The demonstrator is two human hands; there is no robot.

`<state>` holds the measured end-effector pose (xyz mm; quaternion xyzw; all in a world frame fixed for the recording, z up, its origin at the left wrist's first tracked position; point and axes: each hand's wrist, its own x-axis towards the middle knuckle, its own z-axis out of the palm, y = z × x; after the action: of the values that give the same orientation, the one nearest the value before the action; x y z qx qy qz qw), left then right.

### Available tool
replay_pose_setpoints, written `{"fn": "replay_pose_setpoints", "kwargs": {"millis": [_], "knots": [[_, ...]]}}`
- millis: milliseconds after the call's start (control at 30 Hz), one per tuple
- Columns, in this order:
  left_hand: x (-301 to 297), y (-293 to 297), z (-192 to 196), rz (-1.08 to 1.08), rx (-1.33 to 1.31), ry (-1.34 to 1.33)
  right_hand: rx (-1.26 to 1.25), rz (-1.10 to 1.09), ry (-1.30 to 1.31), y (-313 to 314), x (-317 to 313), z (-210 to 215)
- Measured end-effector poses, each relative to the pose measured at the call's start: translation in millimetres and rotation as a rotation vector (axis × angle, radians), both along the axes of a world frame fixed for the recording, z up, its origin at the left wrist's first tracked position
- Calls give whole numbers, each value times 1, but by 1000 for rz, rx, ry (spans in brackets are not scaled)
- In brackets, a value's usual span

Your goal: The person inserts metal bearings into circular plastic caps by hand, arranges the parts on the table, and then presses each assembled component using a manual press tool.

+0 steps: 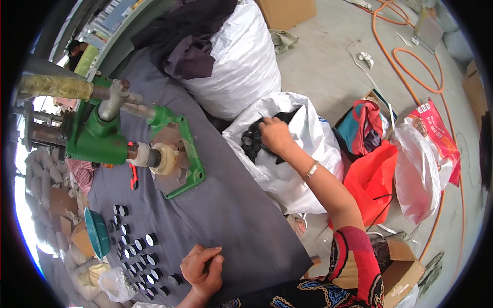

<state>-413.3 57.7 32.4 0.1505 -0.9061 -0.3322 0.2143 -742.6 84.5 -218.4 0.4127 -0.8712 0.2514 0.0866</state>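
My right hand [277, 134] reaches into an open white woven sack [318, 149] at the table's right edge. Its fingers curl down onto black round caps [251, 139] heaped inside; the fingertips are partly hidden. Over the near part of the cloth-covered table [231, 215], my left hand [202, 269] is curled, thumb and forefinger close together. What lies inside it, if anything, cannot be made out. Left of that hand, several small black caps with white tops [139, 244] stand in loose rows. One black cap [175, 279] sits right beside the hand.
A green hand press [102, 136] stands on the table at far left, a red-handled tool [134, 177] near it. A teal bowl [97, 233] rests at the left edge. Beyond are a full white sack [244, 61], a red bag [372, 177], an open carton [403, 277] and an orange hose [395, 64].
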Motion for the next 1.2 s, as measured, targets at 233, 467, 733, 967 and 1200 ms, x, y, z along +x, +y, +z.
{"fn": "replay_pose_setpoints", "kwargs": {"millis": [233,467,733,967,1200], "knots": [[-13,8,20,-45,-36,-20,83,164,72,-102,-20,-51],[-17,3,25,-40,-18,-49,107,247,187,-103,-19,-74],[-16,1,19,-66,32,24,-9,24,-36,-83,-25,-99],[-8,-7,8,-55,21,15,-433,20,167,5,-18,64],[-9,-5,8,-34,21,14,-589,207,324,48,-9,183]]}}
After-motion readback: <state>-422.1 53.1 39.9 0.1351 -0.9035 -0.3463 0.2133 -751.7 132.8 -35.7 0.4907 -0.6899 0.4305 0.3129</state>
